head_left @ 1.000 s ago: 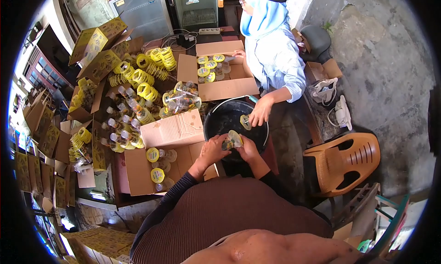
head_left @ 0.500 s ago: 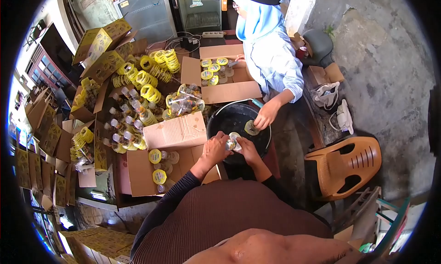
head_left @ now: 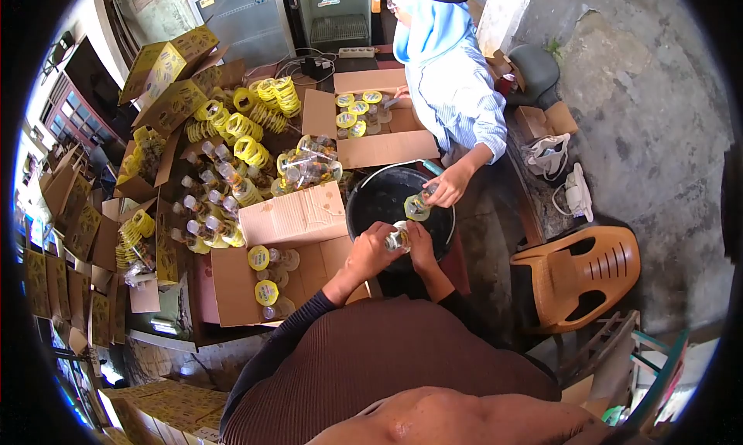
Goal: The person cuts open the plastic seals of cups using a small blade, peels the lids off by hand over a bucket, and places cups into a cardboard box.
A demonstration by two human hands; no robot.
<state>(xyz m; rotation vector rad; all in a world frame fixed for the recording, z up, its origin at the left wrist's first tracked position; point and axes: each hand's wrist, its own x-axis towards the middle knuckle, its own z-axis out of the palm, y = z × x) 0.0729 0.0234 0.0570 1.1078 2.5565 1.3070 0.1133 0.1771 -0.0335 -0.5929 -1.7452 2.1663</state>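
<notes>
Between my two hands, over the near side of a black bucket (head_left: 364,205), is a small clear plastic container (head_left: 398,239). My left hand (head_left: 371,253) is closed around its left side. The fingers of my right hand (head_left: 422,249) grip the other side. My palms and part of the container hide its exact shape. Just beyond, a co-worker's hand (head_left: 453,186) holds another clear container with a yellowish rim (head_left: 418,207) over the bucket. On my left, an open cardboard box (head_left: 234,286) contains several clear containers with round yellow lids (head_left: 266,293).
A second open box (head_left: 387,149) with similar yellow-lidded containers stands in front of the co-worker. Many clear bottles (head_left: 220,201) and stacks of yellow rings (head_left: 248,128) crowd the table's left side. An orange plastic chair (head_left: 615,275) stands at right.
My hands and the container stay over the bucket, shifting slightly as the container turns. The co-worker's hand has tilted its container, so its yellowish rim shows more.
</notes>
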